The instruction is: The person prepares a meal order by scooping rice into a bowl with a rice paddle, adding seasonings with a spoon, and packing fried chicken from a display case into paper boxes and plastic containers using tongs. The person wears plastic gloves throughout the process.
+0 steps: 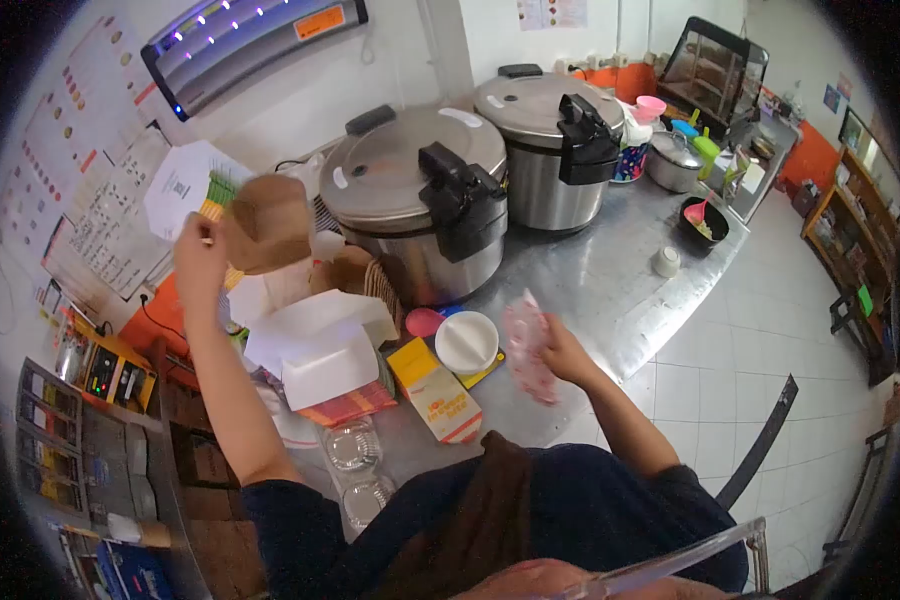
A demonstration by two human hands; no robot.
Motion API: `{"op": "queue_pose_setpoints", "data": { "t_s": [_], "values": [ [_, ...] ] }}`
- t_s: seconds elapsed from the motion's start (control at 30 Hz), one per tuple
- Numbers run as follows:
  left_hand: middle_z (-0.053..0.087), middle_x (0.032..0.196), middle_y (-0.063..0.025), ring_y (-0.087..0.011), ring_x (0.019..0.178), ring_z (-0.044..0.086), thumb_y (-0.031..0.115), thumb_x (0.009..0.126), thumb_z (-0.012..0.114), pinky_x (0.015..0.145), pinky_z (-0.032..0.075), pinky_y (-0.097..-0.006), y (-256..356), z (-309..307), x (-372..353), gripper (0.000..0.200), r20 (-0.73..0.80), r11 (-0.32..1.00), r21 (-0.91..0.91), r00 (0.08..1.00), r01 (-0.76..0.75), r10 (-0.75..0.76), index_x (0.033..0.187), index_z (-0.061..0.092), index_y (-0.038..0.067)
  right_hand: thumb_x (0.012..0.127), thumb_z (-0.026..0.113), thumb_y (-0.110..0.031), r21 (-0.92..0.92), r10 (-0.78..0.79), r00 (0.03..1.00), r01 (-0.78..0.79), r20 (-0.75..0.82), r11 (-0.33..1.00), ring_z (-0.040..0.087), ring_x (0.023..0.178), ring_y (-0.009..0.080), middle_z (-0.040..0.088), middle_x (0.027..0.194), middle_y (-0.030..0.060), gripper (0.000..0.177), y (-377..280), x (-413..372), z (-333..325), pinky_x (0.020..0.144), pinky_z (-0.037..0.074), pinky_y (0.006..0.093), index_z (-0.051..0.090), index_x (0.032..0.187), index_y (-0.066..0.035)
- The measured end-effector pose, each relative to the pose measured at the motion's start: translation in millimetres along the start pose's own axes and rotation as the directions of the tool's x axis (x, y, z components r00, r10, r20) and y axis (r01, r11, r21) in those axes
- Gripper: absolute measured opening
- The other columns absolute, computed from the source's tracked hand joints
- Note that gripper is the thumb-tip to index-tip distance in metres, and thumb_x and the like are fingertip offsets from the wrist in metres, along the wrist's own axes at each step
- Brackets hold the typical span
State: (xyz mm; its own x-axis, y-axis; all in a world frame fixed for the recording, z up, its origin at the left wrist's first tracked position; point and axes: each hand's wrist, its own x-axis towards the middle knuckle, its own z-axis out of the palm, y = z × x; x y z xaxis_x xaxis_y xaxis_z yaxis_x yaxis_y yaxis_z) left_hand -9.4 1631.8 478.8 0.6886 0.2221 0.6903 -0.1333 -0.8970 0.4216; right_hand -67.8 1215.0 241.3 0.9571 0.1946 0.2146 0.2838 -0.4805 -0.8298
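Note:
My left hand (202, 255) is raised at the left, its fingers closed on the edge of a brown paper food box (268, 225), which hangs open above the stacked packaging. In my right hand (562, 348), near the table's front edge, is a pink and white patterned packet (528, 345). Between my hands lie white open boxes (330, 365), a yellow and white carton (437, 395), a round white dish (467, 343) and a pink scoop (424, 322). Clear plastic containers (353, 445) sit close to my body.
Two large steel cookers (420, 200) (550, 125) stand at the back of the metal table (610, 280). A white cup (666, 262), a black bowl (703, 222) with a pink spoon and a lidded pot (675, 160) are farther right. A wooden shelf (855, 260) stands beyond the tiled floor.

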Motion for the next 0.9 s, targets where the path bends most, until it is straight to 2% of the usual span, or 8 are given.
{"op": "queue_pose_setpoints", "data": {
  "t_s": [0.2, 0.23, 0.33, 0.63, 0.7, 0.77, 0.83, 0.9],
  "values": [
    [0.051, 0.061, -0.0098, -0.015, 0.055, 0.048, 0.009, 0.073, 0.055, 0.053, 0.039, -0.0273, 47, -68, -89, 0.011, -0.063, 0.996, 0.016, 0.995, 0.084, -0.083, 0.072, 0.049, 0.0, 0.071, 0.059, -0.016, -0.071, 0.085, 0.99, -0.078, 0.111, 0.994, 0.042, 0.108, 0.0295, 0.045, 0.112, 0.0198, 0.058, -33, 90, 85, 0.089, 0.034, 0.0327, 0.032, 0.12, -0.001],
    [0.052, 0.06, -0.0083, -0.0129, 0.053, 0.048, 0.007, 0.072, 0.055, 0.051, 0.039, -0.0269, 31, -59, -103, 0.009, -0.095, 0.994, -0.025, 0.99, -0.105, 0.103, 0.071, 0.049, 0.0, 0.071, 0.06, -0.021, 0.035, -0.143, 0.989, 0.145, -0.037, 0.989, 0.038, 0.112, 0.0284, 0.039, 0.118, 0.0193, 0.064, -45, 95, 92, 0.091, 0.032, 0.034, 0.029, 0.123, -0.002],
    [0.052, 0.058, -0.0073, -0.011, 0.05, 0.049, 0.008, 0.072, 0.055, 0.049, 0.041, -0.0259, 43, -45, -141, 0.011, 0.19, 0.988, -0.105, 0.978, 0.113, -0.092, 0.07, 0.049, -0.001, 0.068, 0.066, -0.031, 0.673, -0.5, 0.857, 0.445, -0.128, 0.59, 0.025, 0.12, 0.0287, 0.021, 0.131, 0.0174, 0.079, -116, 65, 75, 0.095, 0.026, 0.0399, 0.022, 0.13, -0.01],
    [0.056, 0.083, -0.0072, -0.0114, 0.074, 0.054, 0.008, 0.076, 0.054, 0.063, 0.045, -0.026, 41, 33, -164, 0.008, 0.723, 0.81, -0.505, 0.658, 0.298, 0.209, 0.081, 0.051, 0.002, 0.056, 0.073, -0.009, 0.004, -0.525, 0.837, 0.531, 0.151, 0.847, 0.031, 0.116, 0.0337, 0.033, 0.124, 0.0192, 0.024, -92, -15, 45, 0.093, 0.029, 0.0405, 0.055, 0.071, -0.004],
    [0.057, 0.072, -0.0077, -0.012, 0.071, 0.054, 0.012, 0.076, 0.056, 0.064, 0.044, -0.0268, 27, 41, -134, 0.013, 0.548, 0.783, -0.614, 0.766, 0.096, 0.336, 0.081, 0.052, 0.0, 0.054, 0.073, -0.006, 0.097, -0.409, 0.911, 0.404, 0.045, 0.91, 0.034, 0.114, 0.0327, 0.035, 0.121, 0.0181, 0.025, -90, -29, 25, 0.093, 0.03, 0.0395, 0.055, 0.071, -0.002],
    [0.057, 0.078, -0.0089, -0.0167, 0.074, 0.054, 0.013, 0.077, 0.054, 0.066, 0.043, -0.0287, -4, 42, -74, 0.012, 0.481, 0.81, -0.544, 0.873, 0.218, 0.088, 0.083, 0.053, 0.002, 0.052, 0.073, -0.006, -0.003, -0.285, 0.955, 0.286, -0.085, 0.958, 0.036, 0.112, 0.0325, 0.037, 0.119, 0.0165, 0.026, -74, -41, 5, 0.092, 0.031, 0.0391, 0.056, 0.071, -0.001],
    [0.055, 0.082, -0.0141, -0.0262, 0.08, 0.052, 0.015, 0.076, 0.054, 0.073, 0.04, -0.0342, -52, 47, -3, 0.014, -0.06, 0.97, -0.205, 0.991, -0.129, 0.119, 0.083, 0.054, 0.003, 0.05, 0.072, -0.003, -0.189, -0.156, 0.966, 0.117, -0.206, 0.975, 0.036, 0.111, 0.0326, 0.038, 0.118, 0.0159, 0.028, -59, -49, -12, 0.092, 0.031, 0.039, 0.057, 0.073, -0.001],
    [0.055, 0.086, -0.0165, -0.0312, 0.085, 0.05, 0.02, 0.074, 0.056, 0.077, 0.039, -0.0374, -118, 53, 65, 0.022, -0.273, 0.978, 0.149, 0.945, -0.144, 0.181, 0.086, 0.055, 0.002, 0.052, 0.069, 0.0, -0.302, -0.102, 0.951, 0.009, -0.293, 0.953, 0.034, 0.111, 0.0339, 0.036, 0.119, 0.016, 0.027, -46, -56, -20, 0.092, 0.032, 0.0381, 0.052, 0.073, 0.0]
  ]
}}
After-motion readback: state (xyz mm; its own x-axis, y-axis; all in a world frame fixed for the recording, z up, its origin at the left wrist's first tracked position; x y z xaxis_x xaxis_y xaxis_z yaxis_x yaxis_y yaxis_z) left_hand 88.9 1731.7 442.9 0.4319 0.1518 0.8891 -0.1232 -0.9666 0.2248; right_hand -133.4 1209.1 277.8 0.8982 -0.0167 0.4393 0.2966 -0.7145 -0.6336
